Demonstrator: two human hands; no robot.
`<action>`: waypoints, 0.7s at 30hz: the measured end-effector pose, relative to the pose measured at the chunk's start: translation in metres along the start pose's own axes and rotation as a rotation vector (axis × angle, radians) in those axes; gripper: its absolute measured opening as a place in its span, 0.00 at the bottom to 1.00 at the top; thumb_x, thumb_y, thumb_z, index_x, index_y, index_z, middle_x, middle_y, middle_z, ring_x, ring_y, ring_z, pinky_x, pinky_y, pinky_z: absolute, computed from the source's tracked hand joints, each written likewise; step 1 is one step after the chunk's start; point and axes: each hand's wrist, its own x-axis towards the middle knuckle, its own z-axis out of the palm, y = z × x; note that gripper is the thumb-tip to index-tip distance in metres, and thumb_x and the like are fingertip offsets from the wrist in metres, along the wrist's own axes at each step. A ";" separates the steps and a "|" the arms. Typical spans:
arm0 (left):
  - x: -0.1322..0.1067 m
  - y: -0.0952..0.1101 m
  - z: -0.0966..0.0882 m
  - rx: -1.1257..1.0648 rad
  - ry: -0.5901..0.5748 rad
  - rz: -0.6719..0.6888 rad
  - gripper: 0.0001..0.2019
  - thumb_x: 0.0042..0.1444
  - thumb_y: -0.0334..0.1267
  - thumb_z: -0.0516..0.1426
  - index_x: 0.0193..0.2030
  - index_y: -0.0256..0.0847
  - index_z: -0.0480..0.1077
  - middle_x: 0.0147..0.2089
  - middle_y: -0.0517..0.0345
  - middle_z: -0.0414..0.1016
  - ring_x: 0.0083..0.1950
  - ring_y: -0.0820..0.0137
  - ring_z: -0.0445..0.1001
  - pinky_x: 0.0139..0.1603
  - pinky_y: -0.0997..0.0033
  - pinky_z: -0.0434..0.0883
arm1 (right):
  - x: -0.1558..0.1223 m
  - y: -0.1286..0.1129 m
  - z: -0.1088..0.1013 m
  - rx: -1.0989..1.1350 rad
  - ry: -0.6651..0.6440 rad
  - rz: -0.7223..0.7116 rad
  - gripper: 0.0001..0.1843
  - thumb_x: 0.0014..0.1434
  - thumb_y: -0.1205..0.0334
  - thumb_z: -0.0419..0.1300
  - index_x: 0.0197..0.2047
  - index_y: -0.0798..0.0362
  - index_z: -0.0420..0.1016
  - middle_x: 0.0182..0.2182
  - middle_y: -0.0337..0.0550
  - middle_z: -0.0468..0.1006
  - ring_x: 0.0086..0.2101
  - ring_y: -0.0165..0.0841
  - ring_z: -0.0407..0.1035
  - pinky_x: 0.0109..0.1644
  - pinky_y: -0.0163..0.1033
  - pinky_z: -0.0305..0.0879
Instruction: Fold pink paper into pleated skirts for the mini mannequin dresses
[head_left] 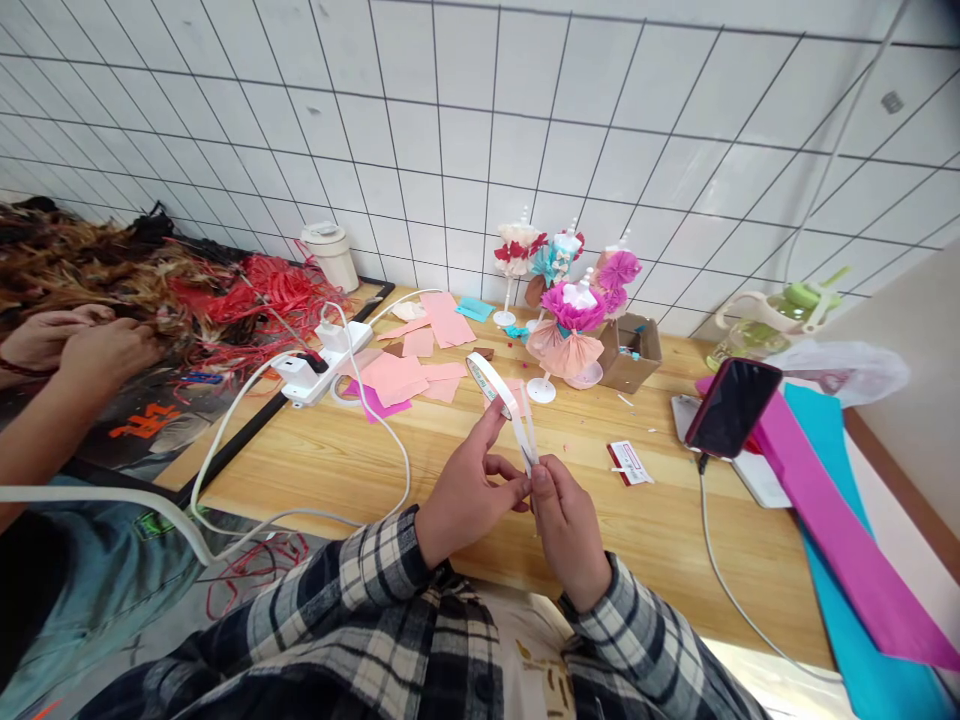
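My left hand (469,490) holds a small roll of white tape (491,383) up over the wooden table (360,470), fingers pinched round it. A strip of the tape runs down to my right hand (568,525), whose fingertips pinch its loose end. Both hands are close together above the table's near edge. My sleeves are black-and-white plaid.
Pink paper pieces (409,375) and a white power strip (319,365) with cables lie at the left. Paper-dress figurines (566,320) and a small cardboard box (630,350) stand behind. A propped phone (731,405), magenta and teal paper sheets (847,540) lie right. Another person's hands (71,345) work at far left.
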 end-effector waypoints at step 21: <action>0.001 -0.005 -0.001 -0.089 -0.107 0.030 0.43 0.48 0.25 0.61 0.66 0.61 0.49 0.73 0.49 0.31 0.29 0.84 0.70 0.30 0.74 0.75 | 0.003 -0.004 -0.014 0.199 -0.020 0.111 0.26 0.63 0.42 0.44 0.51 0.52 0.66 0.20 0.33 0.64 0.20 0.28 0.60 0.23 0.32 0.56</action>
